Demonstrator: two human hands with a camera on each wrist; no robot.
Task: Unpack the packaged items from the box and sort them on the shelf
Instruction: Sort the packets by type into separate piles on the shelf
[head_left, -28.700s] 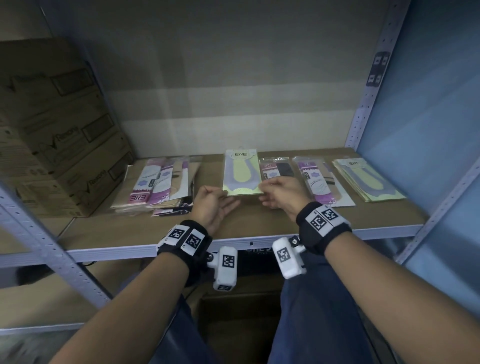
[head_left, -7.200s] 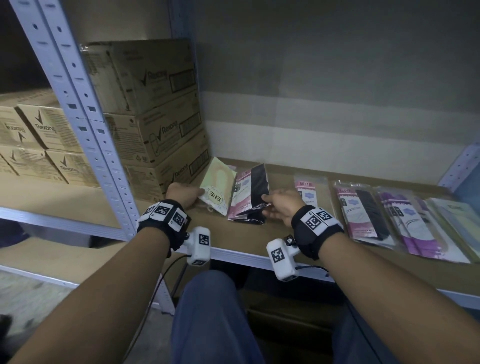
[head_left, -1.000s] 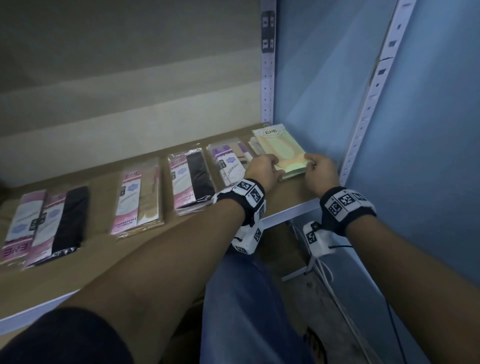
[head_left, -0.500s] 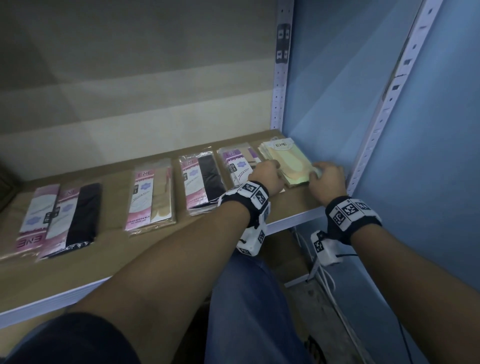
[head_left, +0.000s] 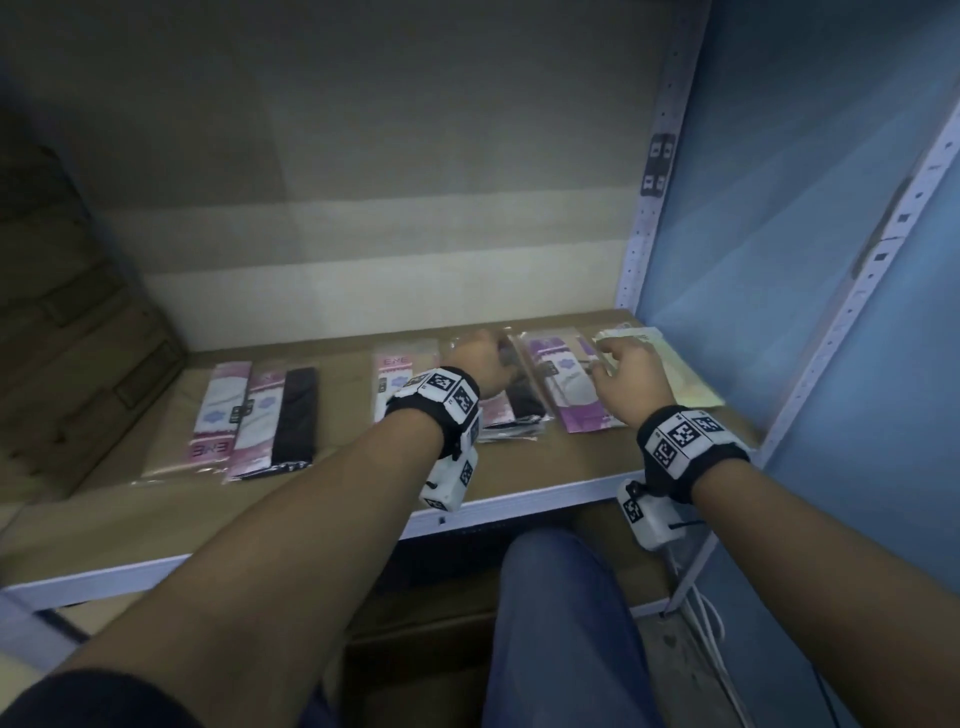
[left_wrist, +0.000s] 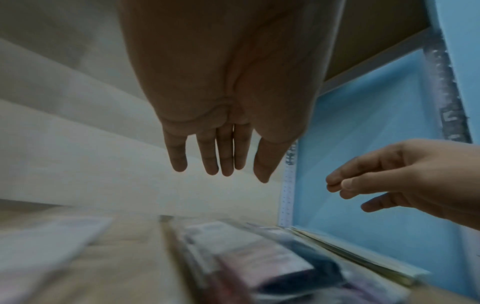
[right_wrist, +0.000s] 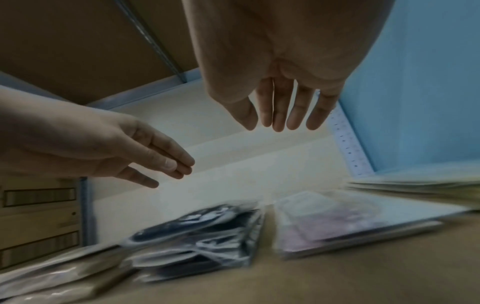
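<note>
Several flat sock packs lie in a row on the brown shelf board (head_left: 363, 493). The yellow stack (head_left: 680, 384) sits at the far right, by the blue wall. To its left are a purple pack (head_left: 571, 405), a pink-and-black pack (head_left: 519, 410), a pink-and-beige pack (head_left: 389, 374), and two more pink packs (head_left: 254, 415) further left. My left hand (head_left: 478, 358) hovers over the pink-and-black pack (right_wrist: 197, 236), its fingers (left_wrist: 221, 162) straight and empty. My right hand (head_left: 626, 364) hovers over the purple pack (right_wrist: 337, 222) beside the yellow stack, its fingers (right_wrist: 280, 115) loose and empty.
Stacked cardboard boxes (head_left: 72, 338) fill the shelf's left end. A perforated metal upright (head_left: 649, 208) stands at the back right corner and another (head_left: 852, 312) at the front right. The blue wall (head_left: 779, 260) closes off the right side. My knee (head_left: 561, 613) is below the shelf edge.
Both hands have let go of the yellow stack, lifted off it and moved left over the neighbouring packs. The stack stays at the far right.
</note>
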